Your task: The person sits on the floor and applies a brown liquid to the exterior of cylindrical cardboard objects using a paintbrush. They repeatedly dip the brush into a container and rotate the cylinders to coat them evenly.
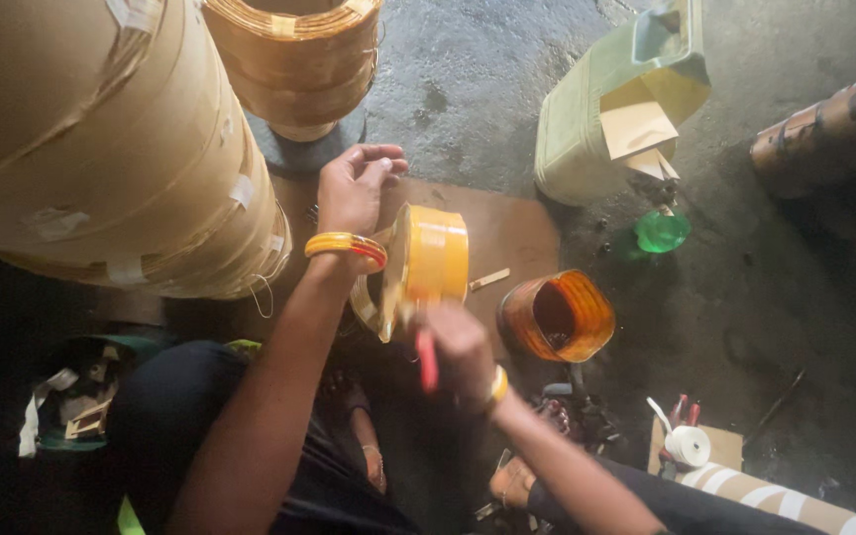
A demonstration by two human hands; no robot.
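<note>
Right hand (460, 347) is closed around a slim red tool (428, 365), its tip held at the near edge of the yellow-taped coil (428, 260), which stands on edge on a brown board (507, 233) on the floor. Left hand (354, 188), just beyond the coil and above it, is half open with fingers curled and empty, not touching the coil as far as can be seen. Standing on its rim with no hand steadying it, the coil could tip or roll off the board if the tool pushes sideways, and a slip of the tool could nick the tape wrap. Right of the coil lies an orange coil (557, 315), near but apart. Farther right of the coil, a pale green sack-like package (587, 119) stands with a tan card flap open at its top, and a green cap (662, 231) sits below it. Left of the coil looms a large drum wrapped in brown paper (101, 139), patched with pale tape strips.
</note>
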